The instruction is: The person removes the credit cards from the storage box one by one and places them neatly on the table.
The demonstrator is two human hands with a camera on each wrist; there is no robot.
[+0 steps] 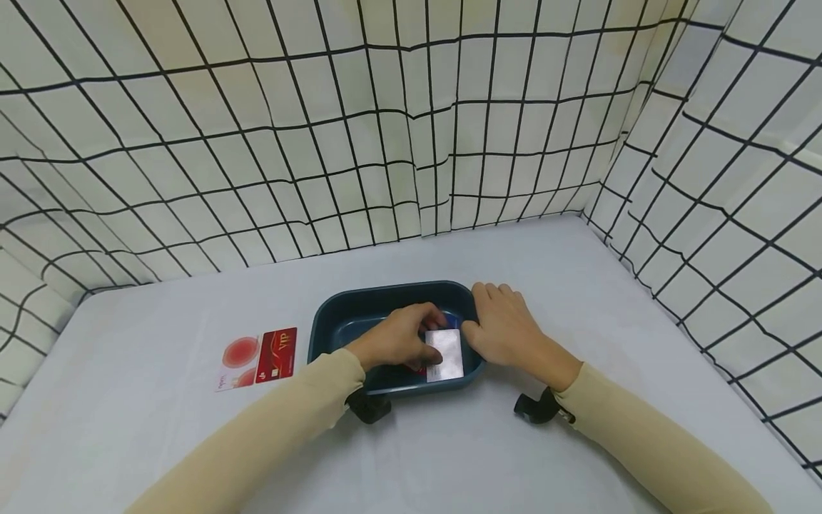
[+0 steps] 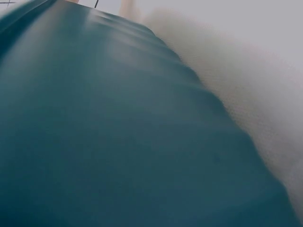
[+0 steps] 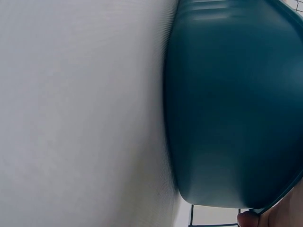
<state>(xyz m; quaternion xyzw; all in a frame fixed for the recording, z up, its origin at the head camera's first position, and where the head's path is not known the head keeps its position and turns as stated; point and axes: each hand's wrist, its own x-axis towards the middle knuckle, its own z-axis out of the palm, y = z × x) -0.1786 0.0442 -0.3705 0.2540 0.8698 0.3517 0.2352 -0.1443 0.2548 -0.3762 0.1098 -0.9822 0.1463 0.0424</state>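
Note:
A dark teal plastic basin (image 1: 347, 295) stands on the white surface. My left hand (image 1: 398, 337) reaches down into it. The left thumb overlaps a shiny silver card (image 1: 449, 364), while the bent fingers are by that card's far edge. Whether they pinch it cannot be made out. Beside it show a bit of a blue card (image 1: 453, 321) and a red edge, mostly hidden. My right hand (image 1: 510, 328) holds the basin's right end at the rim. A fingertip (image 3: 248, 218) appears at the rim in the right wrist view. Only the basin's outer wall (image 2: 118, 118) fills the left wrist view.
Left of the basin lie a red VIP card (image 1: 277, 355) and a white card with pink-red circles (image 1: 240, 353), side by side. Black wire mesh (image 1: 411, 114) before white cloth borders the surface behind and at the right. Black camera mounts (image 1: 536, 408) sit at both wrists.

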